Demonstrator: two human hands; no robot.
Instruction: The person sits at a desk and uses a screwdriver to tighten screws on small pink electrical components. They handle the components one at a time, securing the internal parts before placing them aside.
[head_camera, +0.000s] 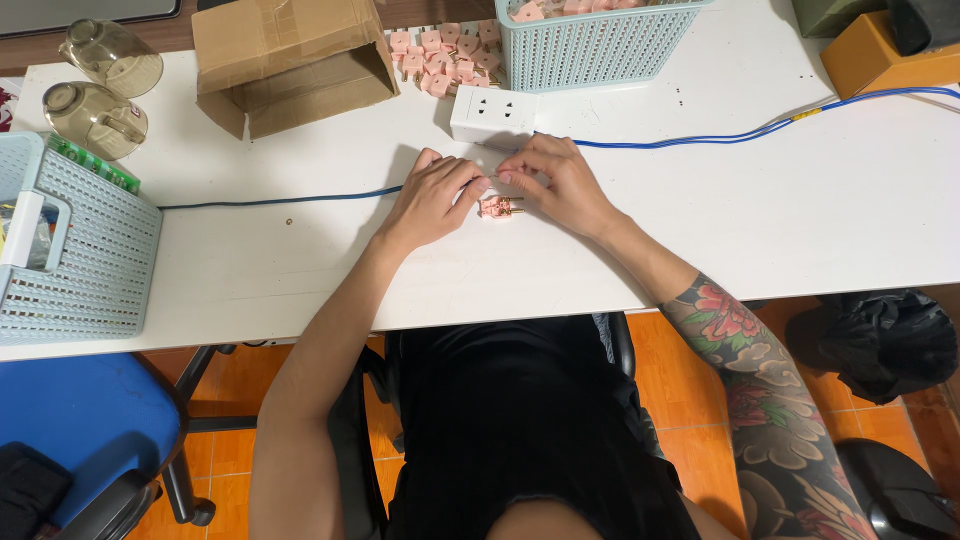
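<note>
A small pink plug part with brass prongs lies on the white table, just below my fingertips. My left hand and my right hand meet above it, fingers pinched together on something too small to make out. A blue cable runs under my hands, and a white socket block stands just behind them.
Several pink plug parts lie at the back beside a light blue basket. An open cardboard box and two glass jars are at back left. Another blue basket sits at the left edge. An orange box is at back right.
</note>
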